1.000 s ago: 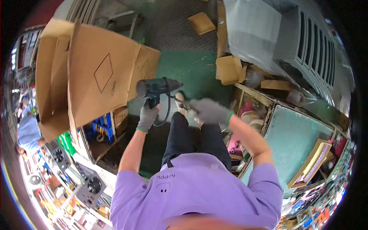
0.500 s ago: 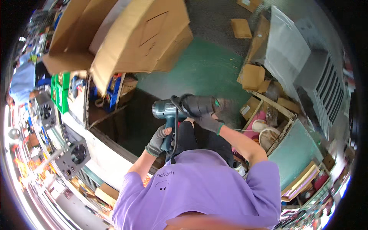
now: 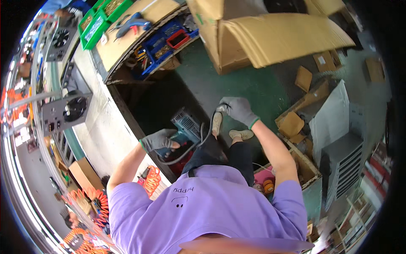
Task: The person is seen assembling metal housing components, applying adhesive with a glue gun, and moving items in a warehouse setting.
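My left hand (image 3: 161,140), in a grey glove, is closed on the handle of a teal heat gun (image 3: 188,125). The gun's vented rear end points up and away from me, and its nozzle is hidden. A black power cord (image 3: 210,128) loops from the handle's lower end under the gun and up to my right hand (image 3: 239,109). That hand, gloved too, pinches the cord between thumb and fingers, out in front of my knees. Both hands are over the dark gap beside the workbench.
An open cardboard box (image 3: 241,46) stands ahead. On the bench at left lie green bins (image 3: 94,28) and pliers (image 3: 134,24), with blue bins (image 3: 156,50) below. Fan-fitted metal units (image 3: 67,111) and an orange coiled hose (image 3: 152,181) are at left; a louvred grey case (image 3: 343,163) is at right.
My right hand has left the heat gun's barrel and now holds the cord, drawn out from the gun. The gun has turned in my left hand. My view has shifted left.
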